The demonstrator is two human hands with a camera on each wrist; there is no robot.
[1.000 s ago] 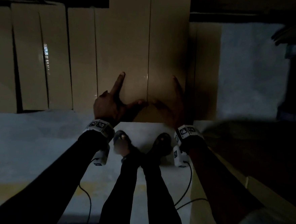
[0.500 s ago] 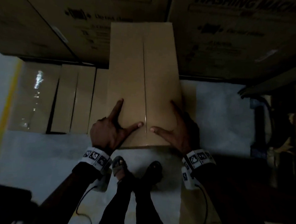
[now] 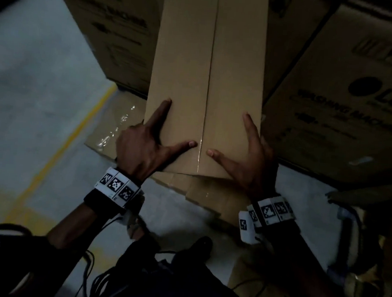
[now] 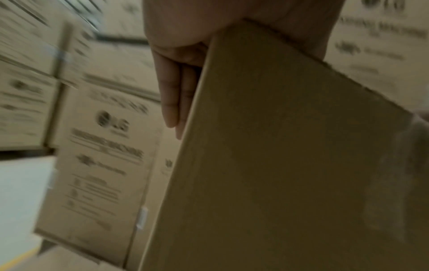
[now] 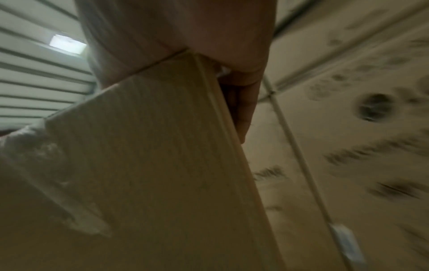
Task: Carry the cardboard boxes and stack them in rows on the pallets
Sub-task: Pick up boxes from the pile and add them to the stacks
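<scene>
A long plain cardboard box (image 3: 206,79) with a taped centre seam is held up at its near end between both hands. My left hand (image 3: 144,144) has thumb and forefinger flat on the top face. Its other fingers (image 4: 171,95) lie straight down the left side of the box (image 4: 278,165). My right hand (image 3: 247,163) mirrors it, thumb on top and straight fingers (image 5: 243,110) along the right side of the box (image 5: 162,165). The box's far end is out of frame.
Large printed washing-machine cartons (image 3: 344,100) stand close on the right and behind on the left (image 3: 115,33). Low taped boxes (image 3: 113,128) lie on the floor under the held box. A yellow floor line (image 3: 75,128) runs at left. My feet (image 3: 197,246) are below.
The box has come up off the row of low boxes and now hangs higher and closer to the big cartons. Both hands keep the same hold on its near end.
</scene>
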